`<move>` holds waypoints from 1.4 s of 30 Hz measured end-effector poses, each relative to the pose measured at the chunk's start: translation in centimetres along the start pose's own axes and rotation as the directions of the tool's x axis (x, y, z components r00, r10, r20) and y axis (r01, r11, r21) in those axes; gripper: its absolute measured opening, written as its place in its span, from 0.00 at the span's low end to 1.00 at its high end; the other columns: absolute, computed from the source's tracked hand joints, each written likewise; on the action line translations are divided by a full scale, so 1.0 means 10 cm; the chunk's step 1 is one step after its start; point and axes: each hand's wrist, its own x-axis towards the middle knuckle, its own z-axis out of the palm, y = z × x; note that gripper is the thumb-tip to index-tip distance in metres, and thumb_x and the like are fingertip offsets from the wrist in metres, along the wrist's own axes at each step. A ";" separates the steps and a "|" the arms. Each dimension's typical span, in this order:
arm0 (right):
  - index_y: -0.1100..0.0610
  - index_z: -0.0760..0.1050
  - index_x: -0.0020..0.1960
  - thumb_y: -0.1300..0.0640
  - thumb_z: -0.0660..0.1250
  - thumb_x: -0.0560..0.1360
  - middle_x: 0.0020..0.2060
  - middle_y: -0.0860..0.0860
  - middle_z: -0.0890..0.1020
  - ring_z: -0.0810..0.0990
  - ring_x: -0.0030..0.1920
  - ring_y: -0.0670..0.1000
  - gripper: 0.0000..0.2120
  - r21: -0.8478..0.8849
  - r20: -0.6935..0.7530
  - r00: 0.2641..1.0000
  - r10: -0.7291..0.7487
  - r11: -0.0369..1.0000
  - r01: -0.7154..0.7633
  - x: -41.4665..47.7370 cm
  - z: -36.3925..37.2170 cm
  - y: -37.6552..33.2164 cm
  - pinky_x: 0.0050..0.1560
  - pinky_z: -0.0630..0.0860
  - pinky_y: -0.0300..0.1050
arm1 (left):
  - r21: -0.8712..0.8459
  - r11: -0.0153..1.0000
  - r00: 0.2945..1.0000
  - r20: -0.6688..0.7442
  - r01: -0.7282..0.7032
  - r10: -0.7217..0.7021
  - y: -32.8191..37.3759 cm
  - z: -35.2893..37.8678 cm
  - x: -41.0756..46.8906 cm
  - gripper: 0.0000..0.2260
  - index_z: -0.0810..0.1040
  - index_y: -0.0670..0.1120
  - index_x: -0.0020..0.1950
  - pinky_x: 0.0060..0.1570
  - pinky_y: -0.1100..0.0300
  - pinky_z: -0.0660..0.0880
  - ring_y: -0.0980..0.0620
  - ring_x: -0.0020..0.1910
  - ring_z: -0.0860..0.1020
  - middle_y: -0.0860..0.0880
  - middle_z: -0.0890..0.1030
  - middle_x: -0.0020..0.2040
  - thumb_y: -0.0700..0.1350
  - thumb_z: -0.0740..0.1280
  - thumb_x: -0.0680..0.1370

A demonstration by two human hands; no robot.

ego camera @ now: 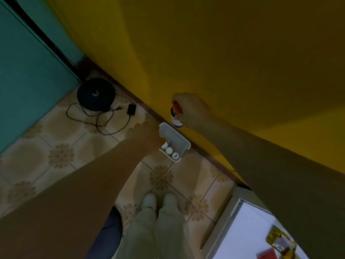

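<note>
A small white perforated basket (176, 140) sits on the tiled floor against the base of the yellow wall, with a few small white-capped containers (169, 150) at its near end. My left hand (144, 134) reaches down to the basket's left rim; its fingers are blurred and partly hidden. My right hand (190, 109) grips a small bottle (176, 115) with an orange top, a dark band and a white label, held just above the basket's far end.
A round black device (96, 94) with a cable and a black adapter (131, 109) lies on the floor to the left, beside a teal door (28, 81). My feet (159, 200) stand behind the basket. A white table (248, 236) with packets is at bottom right.
</note>
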 end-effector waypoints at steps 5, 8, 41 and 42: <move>0.58 0.69 0.65 0.63 0.63 0.79 0.60 0.58 0.75 0.70 0.60 0.61 0.15 -0.060 0.081 0.997 -0.019 0.998 0.024 0.54 1.20 0.47 0.57 0.70 0.56 | -0.005 1.000 0.996 0.086 0.012 -0.011 -0.19 0.79 0.76 0.21 0.65 0.43 0.67 0.54 0.51 0.69 0.41 0.61 0.71 0.41 0.70 0.63 0.56 0.58 0.80; 0.58 0.69 0.66 0.64 0.61 0.80 0.61 0.57 0.74 0.69 0.62 0.61 0.15 -0.018 0.072 0.997 0.037 0.999 -0.036 0.78 1.87 0.74 0.60 0.68 0.54 | 0.004 1.000 0.994 0.107 0.018 -0.019 -0.28 1.26 1.18 0.20 0.66 0.44 0.66 0.57 0.50 0.69 0.41 0.63 0.70 0.42 0.70 0.64 0.55 0.58 0.80; 0.60 0.61 0.73 0.60 0.61 0.79 0.68 0.62 0.68 0.66 0.67 0.60 0.24 -0.156 0.093 0.996 0.002 0.988 0.013 2.42 4.45 1.52 0.67 0.59 0.51 | -0.042 0.998 0.998 0.048 0.048 -0.046 -0.93 3.07 3.01 0.22 0.63 0.43 0.70 0.57 0.48 0.68 0.40 0.64 0.68 0.41 0.68 0.65 0.55 0.57 0.81; 0.60 0.62 0.73 0.60 0.60 0.79 0.67 0.62 0.68 0.67 0.67 0.61 0.23 -0.150 0.084 0.996 0.009 0.989 0.003 2.39 4.32 1.46 0.66 0.61 0.52 | -0.035 0.998 0.998 0.044 0.049 -0.047 -0.92 3.00 2.93 0.22 0.63 0.43 0.70 0.57 0.49 0.68 0.40 0.63 0.68 0.41 0.68 0.64 0.55 0.57 0.81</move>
